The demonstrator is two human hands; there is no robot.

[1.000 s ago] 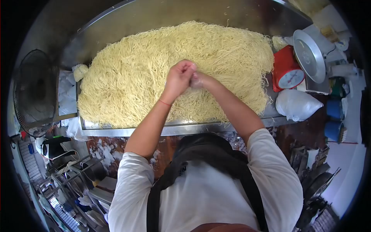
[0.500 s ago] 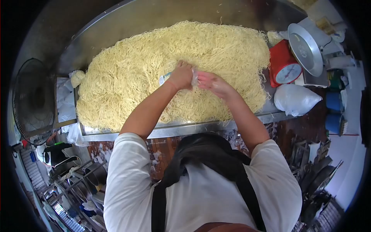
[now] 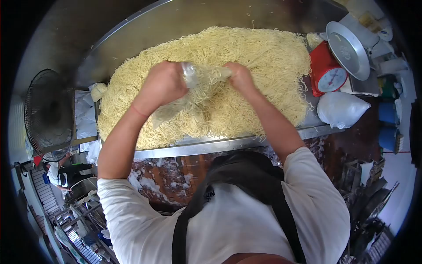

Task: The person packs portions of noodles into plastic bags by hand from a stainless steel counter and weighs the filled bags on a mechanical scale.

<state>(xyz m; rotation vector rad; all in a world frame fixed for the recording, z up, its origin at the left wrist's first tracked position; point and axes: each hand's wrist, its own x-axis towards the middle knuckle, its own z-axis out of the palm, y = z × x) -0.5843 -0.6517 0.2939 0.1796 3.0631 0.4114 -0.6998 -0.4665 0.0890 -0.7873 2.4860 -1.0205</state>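
A large heap of pale yellow noodles covers a metal-edged table. My left hand is closed on the rim of a clear plastic bag, which hangs below it over the heap. To its right, my right hand is closed around a bunch of noodles that stretches toward the bag's mouth. Its fingertips are partly hidden, and I cannot tell whether they also touch the plastic.
A red dial scale with a round metal pan stands at the right. Beside it sits a filled white plastic bag. A black fan is at the left, and another person is behind at lower left.
My hands were close together at the middle of the heap. They have moved apart; my left hand rose leftward, with the clear bag now opened out, and my right hand has closed on noodles.
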